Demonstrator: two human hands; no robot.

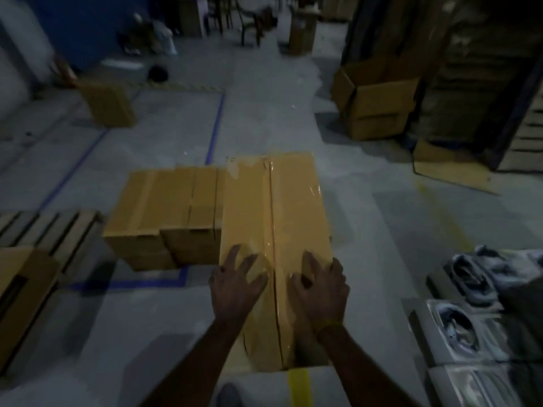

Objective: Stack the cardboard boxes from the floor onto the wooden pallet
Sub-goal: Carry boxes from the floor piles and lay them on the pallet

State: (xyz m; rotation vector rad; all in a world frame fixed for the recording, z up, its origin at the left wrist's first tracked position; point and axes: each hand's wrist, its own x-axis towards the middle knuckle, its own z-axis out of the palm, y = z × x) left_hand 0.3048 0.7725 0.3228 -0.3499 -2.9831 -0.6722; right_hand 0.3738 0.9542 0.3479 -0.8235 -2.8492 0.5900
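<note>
A long taped cardboard box (pixel 276 212) stands on the floor right in front of me. My left hand (pixel 236 284) and my right hand (pixel 318 284) both rest on its top near the close end, fingers spread, on either side of the tape seam. Two lower cardboard boxes (pixel 164 207) sit against its left side. The wooden pallet (pixel 50 230) lies at the left edge, with another cardboard box (pixel 20 292) on its near part.
An open carton (pixel 376 104) stands at the back right beside dark racks. A flat cardboard sheet (pixel 452 168) lies on the floor there. A small box (pixel 107 102) is at the back left. Trays of wrapped goods (pixel 476 312) fill the right. Blue tape lines (pixel 216 127) mark the floor.
</note>
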